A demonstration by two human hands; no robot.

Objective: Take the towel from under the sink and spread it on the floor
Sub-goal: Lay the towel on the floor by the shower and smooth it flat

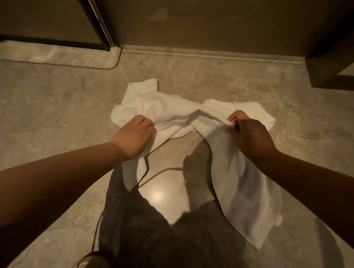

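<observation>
White towel (169, 111) bunched, hiding both hands' fingertips.

Bare floor (51, 112) all round; cabinet (337, 59) far right.

Both arms outstretched, left hand (134, 135) and right hand (248, 135) clenched.

A bathroom: polished marble floor (51, 112), dark-framed glass door (96, 19), white towel (241, 177).
</observation>
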